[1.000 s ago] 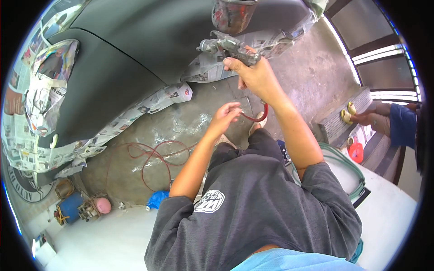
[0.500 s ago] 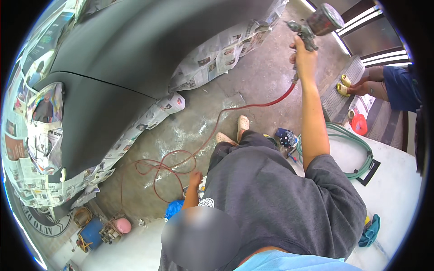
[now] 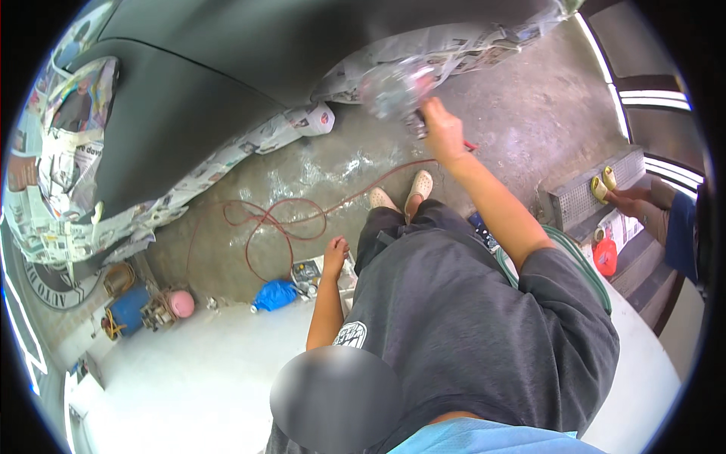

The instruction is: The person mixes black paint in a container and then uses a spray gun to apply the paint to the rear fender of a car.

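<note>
My right hand (image 3: 445,130) is wrapped round a paint spray gun (image 3: 396,91), which is smeared by motion. A red air hose (image 3: 361,195) runs from near that hand across the floor into loose loops. Beyond the gun curves a matte dark grey car body (image 3: 193,91), its lower edge and openings masked with newspaper (image 3: 435,47). The gun overlaps the newspaper in view; I cannot tell the gap between them. My left hand (image 3: 336,256) hangs low beside my leg, fingers loosely curled and nothing seen in them.
Near my left hand, a blue plastic bag (image 3: 275,295) lies beside newspaper sheets (image 3: 306,274). A compressor with a blue tank (image 3: 128,310) stands at the left. On the right are a coiled green hose (image 3: 578,253), a step (image 3: 590,185) and another person's feet (image 3: 603,185).
My right hand has swung the spray gun leftward and nearer the newspaper-masked car edge. The view has shifted, with the car sitting higher. My left hand still hangs low.
</note>
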A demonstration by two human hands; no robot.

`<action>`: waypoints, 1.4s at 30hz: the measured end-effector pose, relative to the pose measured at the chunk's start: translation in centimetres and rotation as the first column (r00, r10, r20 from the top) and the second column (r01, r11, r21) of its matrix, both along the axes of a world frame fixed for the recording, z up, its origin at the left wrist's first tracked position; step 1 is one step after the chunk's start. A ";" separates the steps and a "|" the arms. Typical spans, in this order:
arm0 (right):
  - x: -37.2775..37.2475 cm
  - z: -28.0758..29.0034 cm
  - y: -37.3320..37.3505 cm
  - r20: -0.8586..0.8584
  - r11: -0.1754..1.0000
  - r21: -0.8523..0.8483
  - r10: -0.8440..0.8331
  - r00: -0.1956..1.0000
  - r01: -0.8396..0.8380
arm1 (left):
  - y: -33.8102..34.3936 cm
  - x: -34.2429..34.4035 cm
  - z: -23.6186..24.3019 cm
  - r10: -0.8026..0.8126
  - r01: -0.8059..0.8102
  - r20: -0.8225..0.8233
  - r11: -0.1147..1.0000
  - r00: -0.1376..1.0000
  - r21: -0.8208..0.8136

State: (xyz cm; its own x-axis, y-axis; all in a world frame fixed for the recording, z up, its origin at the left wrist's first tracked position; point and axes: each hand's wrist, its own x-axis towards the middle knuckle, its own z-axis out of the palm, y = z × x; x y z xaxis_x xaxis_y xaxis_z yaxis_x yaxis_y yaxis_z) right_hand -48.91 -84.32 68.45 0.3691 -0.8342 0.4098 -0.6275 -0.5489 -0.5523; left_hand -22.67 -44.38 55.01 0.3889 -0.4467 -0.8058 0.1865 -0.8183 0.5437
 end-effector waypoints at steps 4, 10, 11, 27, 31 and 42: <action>6.4 -5.5 2.0 -0.068 0.962 0.122 0.252 0.965 -0.243 | 2.8 -3.3 2.8 -0.013 0.009 0.063 0.997 0.998 0.071; 11.5 -8.1 3.9 -0.124 0.820 0.404 0.489 0.864 -0.406 | 13.7 -5.9 3.0 0.032 -0.045 0.060 0.974 0.998 0.223; 11.5 -7.3 4.1 -0.112 0.803 0.423 0.506 0.855 -0.419 | 14.3 -6.2 3.0 0.037 -0.048 0.046 0.964 0.998 0.261; -1.4 19.3 2.2 0.357 0.904 0.356 -0.365 0.860 0.235 | -24.0 -5.4 15.5 -0.569 0.619 0.271 0.608 0.777 -0.497; -0.6 22.9 3.9 0.447 0.827 0.470 -0.525 0.724 0.310 | -29.8 -9.7 22.4 -0.732 0.483 0.005 0.444 0.681 -0.754; 17.9 22.1 9.3 0.519 0.799 0.589 -0.255 0.816 -0.124 | -26.1 4.7 25.6 -0.729 0.230 -0.438 0.618 0.527 -0.752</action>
State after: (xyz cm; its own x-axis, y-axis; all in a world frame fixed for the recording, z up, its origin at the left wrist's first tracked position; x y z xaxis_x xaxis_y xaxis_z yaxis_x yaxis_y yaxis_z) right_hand -31.04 -74.99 90.51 0.1734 -0.9838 -0.0454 -0.1317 0.0225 -0.9910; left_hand -17.95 -70.53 80.57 -0.5573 -0.7974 -0.2314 0.3552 -0.4808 0.8016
